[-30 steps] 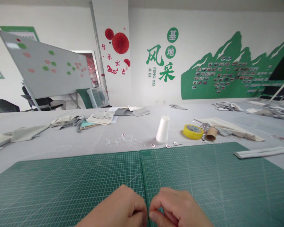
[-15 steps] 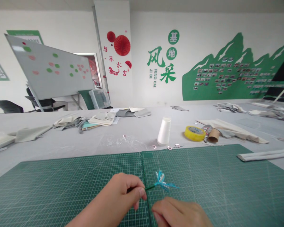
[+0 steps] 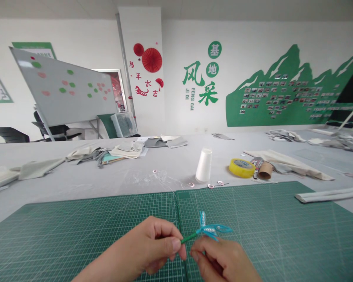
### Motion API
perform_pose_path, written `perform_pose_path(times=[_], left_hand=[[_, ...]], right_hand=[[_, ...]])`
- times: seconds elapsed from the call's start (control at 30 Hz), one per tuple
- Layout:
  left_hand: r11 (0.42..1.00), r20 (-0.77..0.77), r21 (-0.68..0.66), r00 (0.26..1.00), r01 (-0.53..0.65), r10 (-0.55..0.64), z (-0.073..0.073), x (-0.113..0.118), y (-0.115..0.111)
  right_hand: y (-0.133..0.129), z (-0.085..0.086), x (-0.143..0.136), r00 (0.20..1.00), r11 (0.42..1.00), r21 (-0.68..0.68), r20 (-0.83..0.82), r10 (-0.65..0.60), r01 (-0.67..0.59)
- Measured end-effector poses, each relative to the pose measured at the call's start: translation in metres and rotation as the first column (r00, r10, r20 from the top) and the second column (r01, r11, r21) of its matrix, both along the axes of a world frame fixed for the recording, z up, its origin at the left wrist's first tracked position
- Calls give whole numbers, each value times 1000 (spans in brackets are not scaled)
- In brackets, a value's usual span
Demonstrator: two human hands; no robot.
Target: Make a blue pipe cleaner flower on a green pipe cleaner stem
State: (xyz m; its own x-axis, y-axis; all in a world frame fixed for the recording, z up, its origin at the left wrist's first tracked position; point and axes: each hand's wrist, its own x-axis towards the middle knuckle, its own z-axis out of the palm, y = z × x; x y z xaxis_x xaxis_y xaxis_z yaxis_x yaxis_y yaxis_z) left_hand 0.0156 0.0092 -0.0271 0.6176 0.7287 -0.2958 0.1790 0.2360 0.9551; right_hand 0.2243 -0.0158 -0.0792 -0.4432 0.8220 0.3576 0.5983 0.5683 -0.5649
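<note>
My left hand [image 3: 148, 244] pinches the green stem of a small blue ribbon flower [image 3: 204, 229] between thumb and forefinger. The flower's looped blue petals carry rows of white beads and spread out to the right of the stem. Just below the petals, my right hand [image 3: 223, 256] is closed with thumb and forefinger pressed together. What it holds, if anything, is too small to make out. Both hands are over the green cutting mats [image 3: 106, 219], near the seam where they meet.
Behind the mats stand a white thread cone [image 3: 204, 166], a roll of yellow tape [image 3: 241, 168] and a cardboard tube [image 3: 265, 170]. Small ring-shaped pieces [image 3: 211, 186] and clear plastic scraps [image 3: 153, 178] lie near. A folded cloth strip [image 3: 326, 194] overlaps the right mat; fabric pieces [image 3: 128, 149] lie farther back.
The flower has turned, with its petals now pointing more up and to the right, and more of the green stem shows. My right hand has risen slightly, closer to the petals.
</note>
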Motion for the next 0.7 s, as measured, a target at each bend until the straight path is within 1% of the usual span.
perform_pose_path(times=[0.1,0.17,0.27,0.37,0.47,0.53,0.63,0.7], left_hand=[[999,5,-13,999,34,-34,0,0,1],[998,-10,4,998,66,-66,1,0,2],[988,-66,50,988,144,-140,-1,-3,1],[969,-183,105,962,225,-204,-2,-5,-1],[933,-285,185,925,309,-250,-2,-3,-3],[912,-348,219,901,347,-259,-2,-1,-5],[900,-428,224,868,373,-253,0,3,-8],[892,-447,228,856,390,-260,0,5,-10]], right_hand=[[3,-3,1,997,999,-36,-80,22,-25],[5,-5,1,982,993,-117,-187,5,-28],[11,-6,2,938,953,-289,-346,-14,-92],[17,-6,3,907,916,-372,-420,-21,-150],[21,-5,4,896,911,-375,-444,-12,-173],[21,-4,4,903,914,-367,-430,1,-175],[19,2,4,924,916,-369,-383,6,-159],[16,7,3,940,925,-356,-341,5,-134]])
